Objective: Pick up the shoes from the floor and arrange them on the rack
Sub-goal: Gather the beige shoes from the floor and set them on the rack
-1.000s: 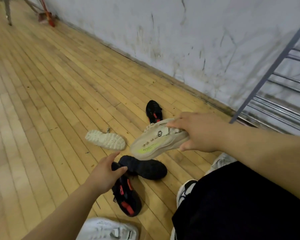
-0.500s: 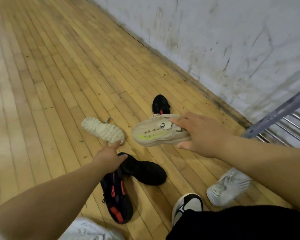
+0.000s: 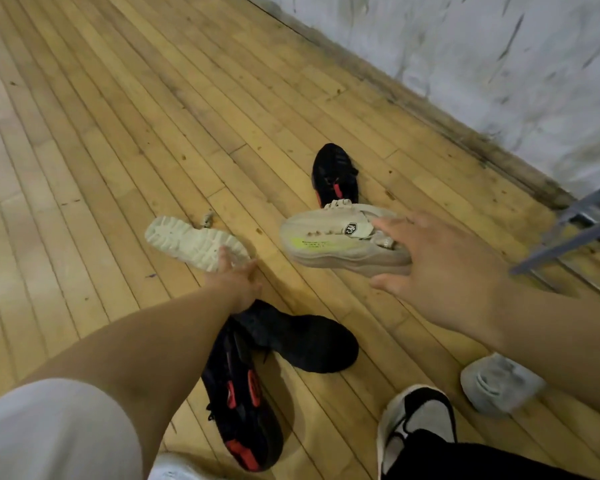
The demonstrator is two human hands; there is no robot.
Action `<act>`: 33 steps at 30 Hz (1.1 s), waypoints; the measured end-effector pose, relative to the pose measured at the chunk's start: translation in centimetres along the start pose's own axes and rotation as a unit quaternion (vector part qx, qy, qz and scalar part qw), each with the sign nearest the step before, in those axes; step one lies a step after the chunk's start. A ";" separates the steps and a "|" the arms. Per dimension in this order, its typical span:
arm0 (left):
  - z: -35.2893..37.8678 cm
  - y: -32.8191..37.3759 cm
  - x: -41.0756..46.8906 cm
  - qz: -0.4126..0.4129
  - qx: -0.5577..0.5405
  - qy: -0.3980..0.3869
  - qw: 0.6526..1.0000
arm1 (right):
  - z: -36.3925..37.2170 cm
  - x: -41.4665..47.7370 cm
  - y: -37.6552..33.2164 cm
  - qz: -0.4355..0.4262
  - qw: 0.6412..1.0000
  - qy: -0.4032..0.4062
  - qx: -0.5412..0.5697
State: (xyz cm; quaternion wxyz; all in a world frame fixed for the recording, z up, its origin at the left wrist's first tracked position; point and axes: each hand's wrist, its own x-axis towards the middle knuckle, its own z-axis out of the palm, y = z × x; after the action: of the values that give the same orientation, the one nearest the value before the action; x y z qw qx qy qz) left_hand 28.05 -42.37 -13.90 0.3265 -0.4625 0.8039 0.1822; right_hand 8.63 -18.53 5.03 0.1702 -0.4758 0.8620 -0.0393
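My right hand (image 3: pixel 440 268) holds a beige shoe (image 3: pixel 333 242) by its heel end, above the wooden floor, toe pointing left. My left hand (image 3: pixel 234 280) reaches forward and its fingertips touch the near end of a second beige shoe (image 3: pixel 191 242) that lies sole-up on the floor. Whether the fingers have closed on it is unclear. Two black shoes with red marks (image 3: pixel 335 174) (image 3: pixel 243 403) and an all-black shoe (image 3: pixel 302 336) lie on the floor. The metal rack (image 3: pixel 575 223) shows at the right edge.
A light grey shoe (image 3: pixel 499 384) lies at the lower right beside my own black-and-white shoe (image 3: pixel 416 417). A scuffed white wall (image 3: pixel 465 46) with a dark skirting runs along the back right. Bare wooden floor (image 3: pixel 101 116) stretches to the left.
My left hand has left the black shoes and moved forward to the sole-up beige shoe. The view has tilted down and the right hand has kept the beige shoe raised.
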 end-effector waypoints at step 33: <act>-12.2 1.1 -20.5 0.139 -0.654 0.313 0.674 | -7.6 -4.4 1.0 0.023 0.998 0.019 0.046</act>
State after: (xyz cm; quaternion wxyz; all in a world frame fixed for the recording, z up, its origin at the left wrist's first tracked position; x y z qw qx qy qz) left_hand 30.11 -36.24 9.06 -0.3591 -0.4710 0.5893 0.5495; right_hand 7.50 -15.00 13.07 0.1765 -0.4463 0.8733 -0.0837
